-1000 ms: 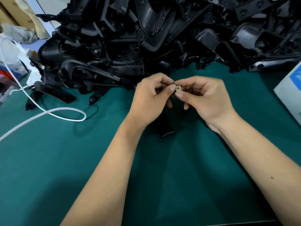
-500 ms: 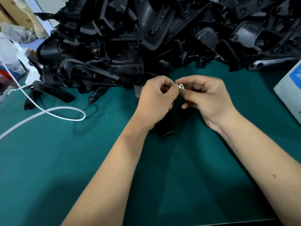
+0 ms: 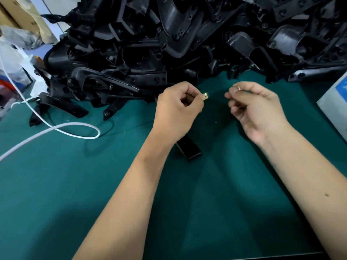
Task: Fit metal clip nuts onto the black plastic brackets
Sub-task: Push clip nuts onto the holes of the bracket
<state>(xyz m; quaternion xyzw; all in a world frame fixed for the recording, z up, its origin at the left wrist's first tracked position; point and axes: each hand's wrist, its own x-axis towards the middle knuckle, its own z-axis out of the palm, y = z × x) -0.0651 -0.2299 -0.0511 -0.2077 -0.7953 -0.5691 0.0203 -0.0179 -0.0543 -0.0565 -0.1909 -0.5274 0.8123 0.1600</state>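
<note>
Left hand (image 3: 177, 109), in the middle of the frame, has its fingers curled in, and it pinches a small shiny clip nut (image 3: 205, 95) between thumb and first finger. The nut sticks out past the fingertips toward the right side of the frame, and its flat face looks tipped up toward the camera, though it is too small to tell which end is the open one. Right hand (image 3: 257, 107) sits just to the right of the middle, apart from the left hand with bare green mat (image 3: 216, 194) between them. Its fingers are curled too, and it seems to pinch a second small metal piece (image 3: 238, 88) at its fingertips, but that bit is so tiny I cannot tell for sure what it is. One black bracket (image 3: 189, 150) lies flat on the mat below the left wrist, partly hidden by that arm. Its long side runs from the upper left down to the lower right, and its rounded end points to the lower right. It lies lower in the frame than both hands, closer to the left hand than to the right. I think the next job is to bring the nut down to that bracket and slide it onto an edge, so the nut's open end will have to face the bracket. A big pile of black brackets (image 3: 187, 44) fills the top of the frame, just above both hands.
</note>
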